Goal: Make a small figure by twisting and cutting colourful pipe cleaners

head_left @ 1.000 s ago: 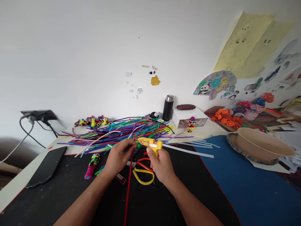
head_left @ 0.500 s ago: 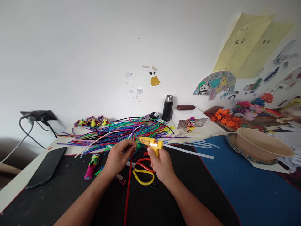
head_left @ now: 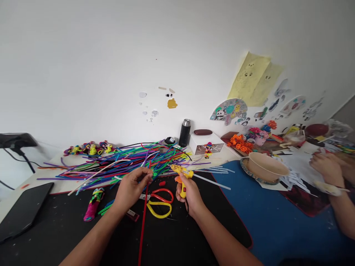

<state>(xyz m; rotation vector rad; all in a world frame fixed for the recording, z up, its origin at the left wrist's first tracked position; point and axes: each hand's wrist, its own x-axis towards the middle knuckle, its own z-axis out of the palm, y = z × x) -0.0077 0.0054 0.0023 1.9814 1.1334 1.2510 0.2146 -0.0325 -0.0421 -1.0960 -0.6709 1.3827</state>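
Between the fingertips of my left hand (head_left: 132, 188) is the upper part of a red pipe cleaner (head_left: 142, 229), which hangs down toward me. A small bright green piece (head_left: 155, 174) shows at those fingertips; whether it is held too I cannot tell. My right hand (head_left: 190, 194) is wrapped round a yellow hot glue gun (head_left: 184, 189), its nozzle pointing left, with a clear glue stick (head_left: 213, 182) sticking out behind. Below and between my hands lie scissors (head_left: 160, 210) with one red and one yellow handle. A small red piece (head_left: 162, 183) sits above them.
Many coloured pipe cleaners (head_left: 105, 166) lie heaped along the back. A pink figure (head_left: 93, 207) and a dark phone-like slab (head_left: 26, 210) are at left. A black flask (head_left: 185, 133), white box (head_left: 206, 142) and bowl (head_left: 267, 166) stand behind and right. Another person's hands (head_left: 328, 168) are at far right.
The view has swung right, bringing another person's hands into sight. My right hand has drawn the glue gun away from my left fingertips and tilted it, nozzle up and handle showing.
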